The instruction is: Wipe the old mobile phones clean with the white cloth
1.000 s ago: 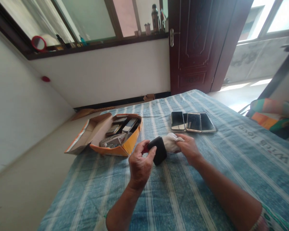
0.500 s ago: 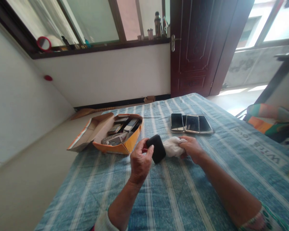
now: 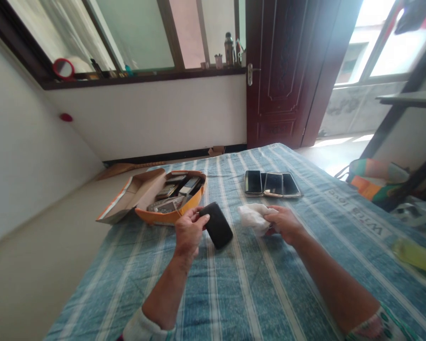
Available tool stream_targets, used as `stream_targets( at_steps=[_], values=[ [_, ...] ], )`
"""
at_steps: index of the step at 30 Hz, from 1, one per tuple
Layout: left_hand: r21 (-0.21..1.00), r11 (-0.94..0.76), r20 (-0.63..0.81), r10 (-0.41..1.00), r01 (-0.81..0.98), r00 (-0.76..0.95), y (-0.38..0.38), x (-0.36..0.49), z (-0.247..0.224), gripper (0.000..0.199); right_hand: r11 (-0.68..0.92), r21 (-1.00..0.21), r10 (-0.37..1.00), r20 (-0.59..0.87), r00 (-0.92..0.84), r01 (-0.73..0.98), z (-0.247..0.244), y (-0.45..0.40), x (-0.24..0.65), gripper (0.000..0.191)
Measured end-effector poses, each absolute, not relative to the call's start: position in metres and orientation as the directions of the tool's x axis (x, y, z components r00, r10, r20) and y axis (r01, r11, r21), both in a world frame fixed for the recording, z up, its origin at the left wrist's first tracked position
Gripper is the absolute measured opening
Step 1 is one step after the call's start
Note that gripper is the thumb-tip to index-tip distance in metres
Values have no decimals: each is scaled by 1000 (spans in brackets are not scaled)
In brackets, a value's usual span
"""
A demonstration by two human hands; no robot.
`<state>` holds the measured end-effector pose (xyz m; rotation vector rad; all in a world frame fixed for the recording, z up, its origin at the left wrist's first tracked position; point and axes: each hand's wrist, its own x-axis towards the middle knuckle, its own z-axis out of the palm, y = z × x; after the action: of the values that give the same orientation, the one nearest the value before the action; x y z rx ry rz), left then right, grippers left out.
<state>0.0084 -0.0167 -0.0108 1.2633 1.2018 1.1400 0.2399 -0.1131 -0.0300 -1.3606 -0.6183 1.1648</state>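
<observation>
Starting at the far left, beyond a pale wall, a round mirror (image 3: 63,69) with a red rim stands on a window sill. Below and to the right of it, on a blue cover (image 3: 199,293) with white stripes, sits an orange cardboard box (image 3: 159,218), its lid folded open toward the left; inside, several phones and small devices lie jumbled together. Just right of the box is the person's left hand (image 3: 189,232), thumb on top and fingers behind, pinching the upper left corner of a flat black phone (image 3: 217,227) with rounded corners. The phone tilts, its lower end pointing right and toward the viewer, near the middle of the scene; whether that end touches the cover cannot be told. Next, across a small gap, comes a crumpled white cloth (image 3: 253,218), bunched in the closed fingers of the right hand (image 3: 284,225); cloth and phone are apart. Beyond the cloth, three dark-screened phones lie close together on the cover: a left one (image 3: 253,182), a middle one (image 3: 273,183) overlapping its neighbour, and a larger right one (image 3: 291,183). Behind them rises a dark red door (image 3: 280,94). Farther right are an orange and green bag (image 3: 372,180) and, nearer, a blurred yellow-green object (image 3: 417,255).
</observation>
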Motion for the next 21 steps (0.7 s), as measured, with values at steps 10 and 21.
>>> stream_targets(
  at_steps=[10,21],
  values=[
    [950,26,-77,985,312,152,6,24,-17,19,-121,-937,900,-243,363,-327,-33,-129,231,31],
    [812,-243,138,963,531,230,10,39,-18,19,-93,-941,908,-214,360,-325,-31,-136,225,28]
  ],
)
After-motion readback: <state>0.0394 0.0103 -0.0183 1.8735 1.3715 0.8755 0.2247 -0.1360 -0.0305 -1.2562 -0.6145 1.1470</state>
